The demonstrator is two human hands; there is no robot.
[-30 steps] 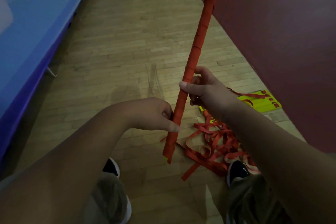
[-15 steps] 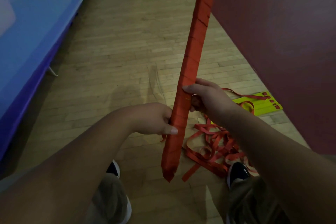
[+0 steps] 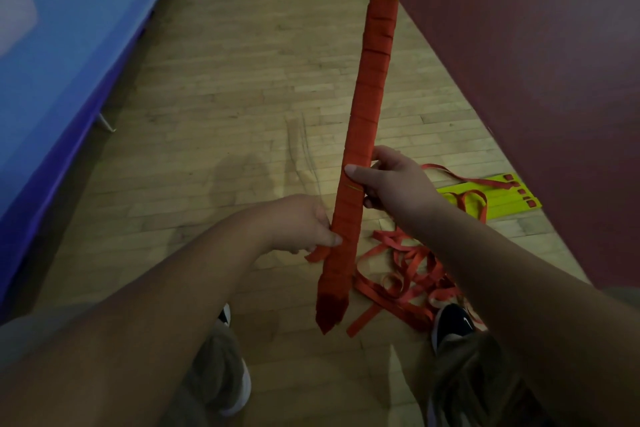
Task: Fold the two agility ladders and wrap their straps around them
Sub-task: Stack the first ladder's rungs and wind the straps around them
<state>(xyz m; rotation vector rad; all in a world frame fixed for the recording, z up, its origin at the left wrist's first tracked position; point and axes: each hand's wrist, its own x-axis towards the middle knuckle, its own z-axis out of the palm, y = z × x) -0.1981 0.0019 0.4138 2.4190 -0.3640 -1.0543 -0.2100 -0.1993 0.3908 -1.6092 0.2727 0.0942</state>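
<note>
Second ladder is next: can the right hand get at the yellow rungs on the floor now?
Probably not yet: the right hand grips the wrapped ladder, though nothing but loose straps lies over the yellow rungs.

Both my forearms stretch forward. My left hand (image 3: 306, 222) pinches the lower part of the wrapped ladder (image 3: 369, 97) with the thumb in front; its fingers are hidden, probably curled behind. My right hand (image 3: 393, 182) takes its grip higher, thumb across the front.

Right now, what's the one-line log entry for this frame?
left hand grips wrapped ladder low | right hand grips it higher | second ladder unwrapped on floor
</note>
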